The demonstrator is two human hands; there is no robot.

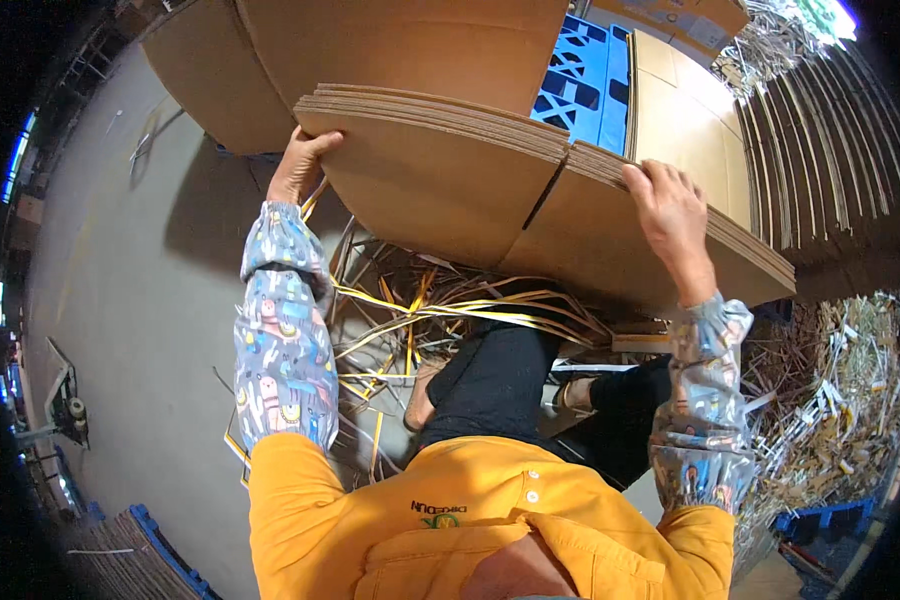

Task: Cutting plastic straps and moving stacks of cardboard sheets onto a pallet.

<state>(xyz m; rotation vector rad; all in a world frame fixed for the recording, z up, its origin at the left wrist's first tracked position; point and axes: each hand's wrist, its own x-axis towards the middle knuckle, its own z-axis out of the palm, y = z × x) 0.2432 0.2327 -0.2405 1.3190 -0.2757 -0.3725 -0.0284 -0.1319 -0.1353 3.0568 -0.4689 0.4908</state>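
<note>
A stack of several flat brown cardboard sheets [440, 190] stands on edge before me, slotted right of its middle. At the stack's left end, my left hand [298, 162] grips the upper corner, its thumb on the near face and its other fingers mostly hidden. My right hand [670, 215] is wrapped over the top edge of the right part, fingers bent across the sheet edges. Behind the stack lie a larger brown cardboard sheet [400, 55] and a blue plastic pallet with cut-outs [588, 85].
Loose yellow and white strapping strips [440, 310] lie tangled around my feet. On the right stand many upright cardboard sheets [820, 150], with a heap of cardboard scraps [820, 420] below. A grey floor [140, 330] stretches left. Another blue pallet [160, 545] carries sheets at lower left.
</note>
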